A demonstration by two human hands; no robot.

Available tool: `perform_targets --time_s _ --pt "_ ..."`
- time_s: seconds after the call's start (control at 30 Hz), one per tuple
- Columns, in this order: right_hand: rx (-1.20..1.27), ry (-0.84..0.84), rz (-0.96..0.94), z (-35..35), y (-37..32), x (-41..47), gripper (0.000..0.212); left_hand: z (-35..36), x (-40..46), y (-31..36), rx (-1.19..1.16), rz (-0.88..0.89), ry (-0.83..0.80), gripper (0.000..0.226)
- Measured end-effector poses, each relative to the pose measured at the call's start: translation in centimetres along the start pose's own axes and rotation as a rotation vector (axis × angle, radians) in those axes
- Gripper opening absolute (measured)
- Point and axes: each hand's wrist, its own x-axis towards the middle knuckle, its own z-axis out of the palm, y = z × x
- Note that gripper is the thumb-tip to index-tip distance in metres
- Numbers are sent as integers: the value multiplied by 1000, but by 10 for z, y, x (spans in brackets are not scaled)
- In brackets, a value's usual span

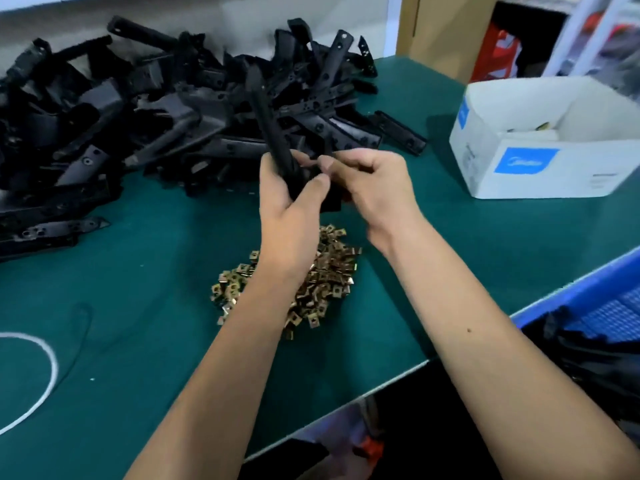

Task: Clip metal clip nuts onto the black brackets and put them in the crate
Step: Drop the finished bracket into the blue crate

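Left-hand fingers (313,183) wrap the upright black bracket (268,123) at its lower end, above the clip nut pile (325,271); right hand (367,181) pinches beside it (clip unseen). Bracket looks stiff, light; best gripped low.

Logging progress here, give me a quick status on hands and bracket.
Left hand grips long black plastic bracket, held upright. Right hand pinches at its lower end. Brass-coloured clip nut pile underneath. Nothing blocking.
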Motion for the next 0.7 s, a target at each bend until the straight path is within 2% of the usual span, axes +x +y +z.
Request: perform_targets --time_s 0.13,0.27,0.37,0.43,0.53,0.7 --pt "-85 247 -69 -88 -14 -7 11 89 -20 -1 11 -20 -170 35" --pt "-109 426 -91 -193 -24 -41 12 183 -59 -9 10 -135 -347 38" --pt "-37 527 -56 -256 -21 -76 24 243 -97 -24 34 -264 -509 35" --pt "16 574 -8 -293 -10 -100 27 273 -131 -41 38 -377 -627 43" --pt "-158 693 147 -352 20 -139 28 294 -176 -73 70 -533 -774 44" --pt "-580 884 541 -437 84 -193 34 293 -216 -120 160 -787 -838 66"
